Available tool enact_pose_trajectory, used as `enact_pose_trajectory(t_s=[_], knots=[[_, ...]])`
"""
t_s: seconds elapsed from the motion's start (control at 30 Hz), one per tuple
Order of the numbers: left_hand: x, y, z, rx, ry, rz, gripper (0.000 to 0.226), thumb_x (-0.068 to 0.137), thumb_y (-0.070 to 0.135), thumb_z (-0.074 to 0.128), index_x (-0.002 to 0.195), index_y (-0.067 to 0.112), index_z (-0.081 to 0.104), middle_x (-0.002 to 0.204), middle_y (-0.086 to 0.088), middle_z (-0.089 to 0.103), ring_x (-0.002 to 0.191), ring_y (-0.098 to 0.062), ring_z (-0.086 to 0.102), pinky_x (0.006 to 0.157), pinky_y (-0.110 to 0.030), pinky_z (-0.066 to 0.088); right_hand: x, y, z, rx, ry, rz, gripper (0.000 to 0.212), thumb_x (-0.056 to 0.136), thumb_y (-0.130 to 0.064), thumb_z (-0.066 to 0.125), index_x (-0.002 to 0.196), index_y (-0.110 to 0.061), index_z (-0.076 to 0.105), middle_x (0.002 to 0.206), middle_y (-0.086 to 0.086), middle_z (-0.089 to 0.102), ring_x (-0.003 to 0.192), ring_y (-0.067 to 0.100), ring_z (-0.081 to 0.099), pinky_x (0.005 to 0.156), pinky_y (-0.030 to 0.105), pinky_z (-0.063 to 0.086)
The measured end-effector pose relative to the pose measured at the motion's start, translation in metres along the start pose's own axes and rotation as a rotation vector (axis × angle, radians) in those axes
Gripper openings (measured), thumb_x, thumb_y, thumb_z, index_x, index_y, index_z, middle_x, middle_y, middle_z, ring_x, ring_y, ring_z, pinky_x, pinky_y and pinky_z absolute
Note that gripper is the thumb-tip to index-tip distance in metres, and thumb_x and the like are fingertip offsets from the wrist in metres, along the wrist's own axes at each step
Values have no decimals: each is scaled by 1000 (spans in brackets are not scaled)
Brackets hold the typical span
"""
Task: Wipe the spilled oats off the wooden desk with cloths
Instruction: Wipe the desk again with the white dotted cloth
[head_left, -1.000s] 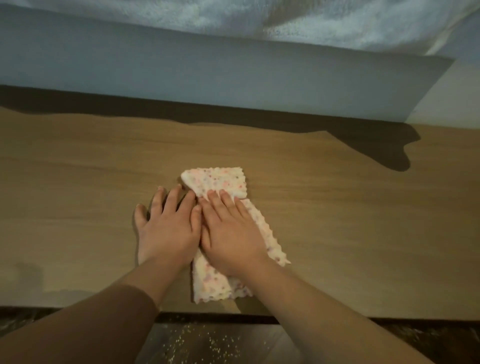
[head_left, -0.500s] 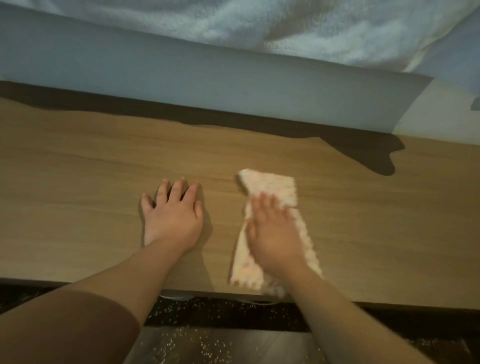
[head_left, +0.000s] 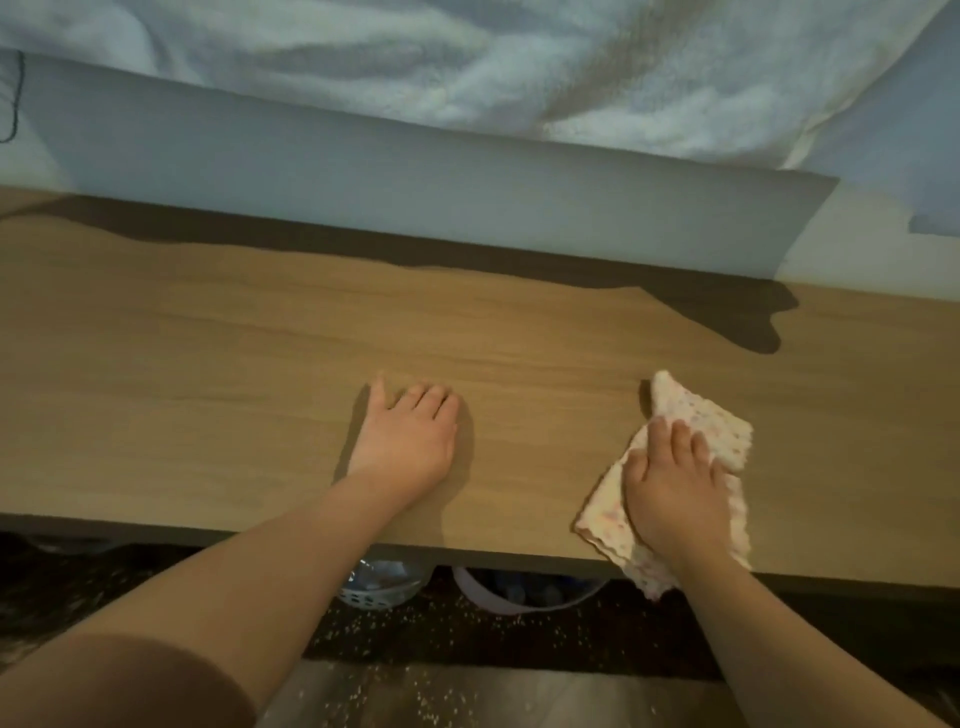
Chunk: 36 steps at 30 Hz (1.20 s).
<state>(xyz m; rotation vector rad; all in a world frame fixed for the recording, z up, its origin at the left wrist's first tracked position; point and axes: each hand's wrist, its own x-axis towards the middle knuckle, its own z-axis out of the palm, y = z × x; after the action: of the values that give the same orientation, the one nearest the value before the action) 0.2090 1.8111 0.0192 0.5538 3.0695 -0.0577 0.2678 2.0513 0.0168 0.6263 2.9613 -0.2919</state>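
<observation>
Cloth (head_left: 696, 436) lies at the front edge of the wooden desk (head_left: 208, 395), one corner overhanging, pressed under the flat right hand (head_left: 670, 493). Left hand (head_left: 405, 441) rests flat on the desk, holding nothing. Oats (head_left: 415, 696) lie scattered below the desk.

Speckled pale cloth (head_left: 719, 431) flat on wooden desk (head_left: 260, 364), corner overhanging front edge; oats (head_left: 410, 696) on floor.

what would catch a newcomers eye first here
The right hand presses a speckled cloth flat at the near edge of the desk, right of centre, with one corner hanging over. The left hand rests palm-down on bare wood mid-desk. Below the edge, oats lie scattered on the floor.
</observation>
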Motion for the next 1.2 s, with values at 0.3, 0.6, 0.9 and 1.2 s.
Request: enact_pose_trajectory(t_s=[0.3, 0.6, 0.9, 1.2], knots=[[14, 71, -11, -199, -136, -217, 52, 100, 33, 25, 149, 18, 16, 158, -2, 12, 145, -27, 0, 114, -57, 4, -7, 12, 0, -68, -61, -288, 53, 99, -41, 5, 149, -26, -6, 156, -4, -12, 142, 13, -13, 113, 34, -7], [44, 139, -13, -319, -198, -297, 57, 99, 46, 15, 151, 27, 1, 159, 0, -6, 144, -27, -17, 111, -61, -8, -9, 58, -12, -50, -65, -224, 56, 98, -44, 5, 147, -23, -14, 152, 0, -20, 141, 18, -17, 114, 37, -7], [49, 157, -1, -274, -121, -438, 63, 94, 57, 12, 150, 31, 1, 159, 2, -4, 145, -28, -12, 111, -63, -1, 80, 159, -35, -28, 0, 64, 57, 97, -47, 10, 149, -26, -1, 158, 0, -4, 144, 20, -5, 116, 42, 1], [57, 162, 2, -206, -131, -498, 62, 92, 59, 13, 149, 36, 0, 159, 6, -5, 145, -24, -11, 112, -58, 6, 136, 90, -27, -48, -22, -196, 57, 97, -47, 8, 149, -28, -7, 156, 2, -12, 143, 21, -13, 115, 41, -6]])
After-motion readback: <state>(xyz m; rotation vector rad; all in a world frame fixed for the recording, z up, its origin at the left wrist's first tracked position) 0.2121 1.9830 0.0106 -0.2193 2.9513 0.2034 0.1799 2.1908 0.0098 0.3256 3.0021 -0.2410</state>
